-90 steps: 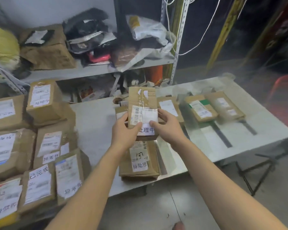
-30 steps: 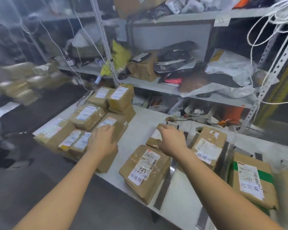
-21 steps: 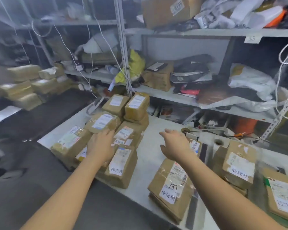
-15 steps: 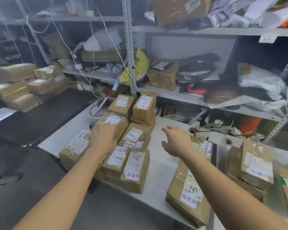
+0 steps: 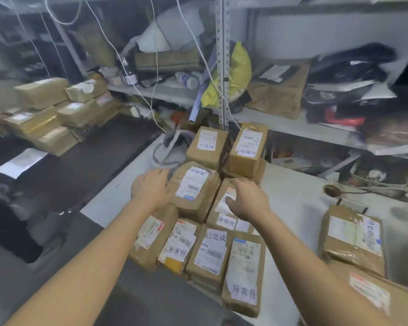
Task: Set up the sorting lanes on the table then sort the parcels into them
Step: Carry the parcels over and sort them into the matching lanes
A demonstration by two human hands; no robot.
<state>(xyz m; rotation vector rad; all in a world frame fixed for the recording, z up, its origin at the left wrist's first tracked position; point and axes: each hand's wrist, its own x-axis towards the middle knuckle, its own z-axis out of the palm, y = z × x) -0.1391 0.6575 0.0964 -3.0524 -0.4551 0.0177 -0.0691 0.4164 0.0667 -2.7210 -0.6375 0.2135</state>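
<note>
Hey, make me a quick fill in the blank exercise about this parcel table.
1. The left hand and right hand touch parcels of ___ cardboard.
2. They lie on a ___ table.
3. The bag behind the shelf post is ___.
Missing words: brown, white, yellow.

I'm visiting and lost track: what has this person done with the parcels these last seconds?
The parcel both hands held three seconds ago was set down on the table and let go. Both hands then swung left to the pile: the left hand reaches a taped parcel, the right hand rests on the neighbouring parcel. The pile itself is unmoved.
</note>
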